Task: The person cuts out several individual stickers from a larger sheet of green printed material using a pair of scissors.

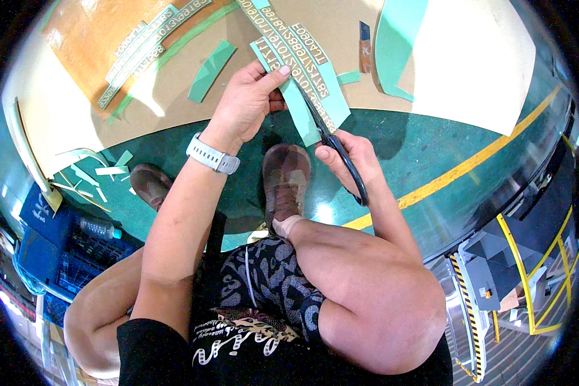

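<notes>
Left of middle on the tan board, we log a flat, matte green offcut. Over the board's near edge, our left hand pinches a thin green sheet, pale-lettered — likely steadying it against the blades. Right, past that edge, our right hand grips black scissors by looped handles.

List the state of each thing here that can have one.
Left hand, closed on the sheet
Right hand, gripping the scissors
Scissors, blades at the sheet; opening unclear
Green lettered sheet, apparently partly cut
Scraps, loose, scattered
Watch, strapped on left wrist
Bottle, lying on its side
Right shoe, worn
</notes>
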`<state>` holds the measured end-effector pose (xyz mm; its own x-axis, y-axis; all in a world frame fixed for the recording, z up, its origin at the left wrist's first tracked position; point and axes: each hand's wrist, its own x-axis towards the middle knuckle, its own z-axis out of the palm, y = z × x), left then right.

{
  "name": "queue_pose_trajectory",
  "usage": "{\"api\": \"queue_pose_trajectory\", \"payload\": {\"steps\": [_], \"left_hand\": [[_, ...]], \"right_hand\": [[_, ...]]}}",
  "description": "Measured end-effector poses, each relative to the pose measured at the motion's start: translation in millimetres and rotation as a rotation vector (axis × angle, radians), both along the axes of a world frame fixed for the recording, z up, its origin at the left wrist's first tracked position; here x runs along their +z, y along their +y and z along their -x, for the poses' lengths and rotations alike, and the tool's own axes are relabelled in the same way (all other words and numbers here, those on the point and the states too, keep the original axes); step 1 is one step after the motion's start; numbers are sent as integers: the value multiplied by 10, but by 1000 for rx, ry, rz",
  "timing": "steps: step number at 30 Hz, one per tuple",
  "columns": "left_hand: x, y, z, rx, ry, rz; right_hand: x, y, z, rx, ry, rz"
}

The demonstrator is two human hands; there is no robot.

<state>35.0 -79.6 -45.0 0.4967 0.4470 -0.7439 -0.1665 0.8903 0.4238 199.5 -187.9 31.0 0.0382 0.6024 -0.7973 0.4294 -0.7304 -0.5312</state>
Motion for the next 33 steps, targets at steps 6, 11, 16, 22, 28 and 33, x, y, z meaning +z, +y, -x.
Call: {"api": "queue_pose_trajectory", "payload": {"steps": [6,11,16,22,28,33], "left_hand": [[9,5,-3,6,1,-8],[3,4,-2,10,-17,-1],[26,24,-9,16,-24,2],[10,-6,-20,61,15,45],[-73,-48,-86,144,74,-75],[25,26,-31,-5,238,-42]], "right_hand": [[-21,-22,29,-51,15,-33],[-22,-30,53,-60,1,-66],[-51,-52,39,-40,-9,-75],[-52,-40,23,43,-31,-44],[-31,-66,43,195,-48,-45],[106,-309,-139,277,109,-14]]}}
